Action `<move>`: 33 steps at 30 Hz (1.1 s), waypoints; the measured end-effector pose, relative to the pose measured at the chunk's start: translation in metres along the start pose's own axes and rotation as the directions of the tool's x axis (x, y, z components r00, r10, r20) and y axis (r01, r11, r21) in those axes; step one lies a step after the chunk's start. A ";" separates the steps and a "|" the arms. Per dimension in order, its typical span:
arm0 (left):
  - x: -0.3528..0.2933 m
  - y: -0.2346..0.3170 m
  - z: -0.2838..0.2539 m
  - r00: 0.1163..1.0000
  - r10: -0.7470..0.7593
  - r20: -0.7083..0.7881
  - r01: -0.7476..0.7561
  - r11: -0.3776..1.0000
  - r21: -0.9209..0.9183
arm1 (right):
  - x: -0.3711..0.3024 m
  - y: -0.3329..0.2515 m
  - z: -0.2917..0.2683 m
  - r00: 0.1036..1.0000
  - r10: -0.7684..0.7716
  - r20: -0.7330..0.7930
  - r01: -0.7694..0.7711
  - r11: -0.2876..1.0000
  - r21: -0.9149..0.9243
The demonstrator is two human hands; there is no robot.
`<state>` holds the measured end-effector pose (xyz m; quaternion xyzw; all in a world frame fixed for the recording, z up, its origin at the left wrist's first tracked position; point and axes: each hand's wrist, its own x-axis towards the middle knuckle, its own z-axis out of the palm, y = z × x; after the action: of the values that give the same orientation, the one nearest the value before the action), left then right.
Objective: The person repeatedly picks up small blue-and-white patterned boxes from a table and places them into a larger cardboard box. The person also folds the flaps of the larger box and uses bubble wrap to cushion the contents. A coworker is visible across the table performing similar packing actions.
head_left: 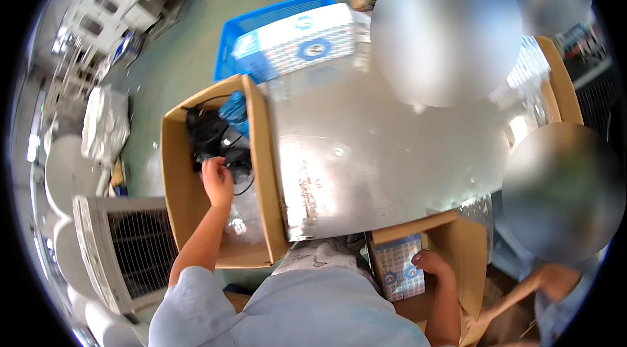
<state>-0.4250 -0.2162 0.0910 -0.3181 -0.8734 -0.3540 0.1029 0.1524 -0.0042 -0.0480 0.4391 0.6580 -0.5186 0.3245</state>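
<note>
My left hand (217,180) reaches into a tall cardboard box (264,171) at the left end of the metal table. Its fingers are closed at the edge of a pile of black items (208,135) with thin black cords; what they pinch is hidden. A crumpled blue plastic bag (235,110) lies beside that pile. On the right, my right hand (434,263) is inside another open cardboard box (471,246). Its curled fingers grip the edge of a white and blue patterned carton (400,275), one of the patterned cartons packed side by side there.
The shiny metal table (366,157) lies ahead of me. A blue plastic crate (228,40) with a large white and blue box (300,40) stands at its far left. A co-worker's arm (516,298) reaches in at right. A grilled appliance (134,249) stands at left.
</note>
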 end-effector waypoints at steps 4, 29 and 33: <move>-0.099 -0.173 0.001 0.909 -0.335 0.248 0.232 0.900 0.369 | -0.052 -0.130 -0.064 0.969 -0.191 -0.156 0.240 0.876 0.419; -0.106 -0.139 0.124 -0.075 -0.874 0.479 0.958 -0.196 -0.207 | -0.030 -0.257 -0.026 0.895 -0.385 -0.224 0.435 0.864 0.255; -0.143 -0.179 0.065 -0.053 -0.612 0.789 0.961 -0.245 -0.125 | -0.035 -0.248 -0.026 0.868 -0.438 -0.235 0.491 0.830 0.266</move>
<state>-0.4231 -0.3391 -0.1131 0.3004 -0.6052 -0.5362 -0.5059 -0.0597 -0.0070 0.0882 0.3529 0.6774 -0.6428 0.0581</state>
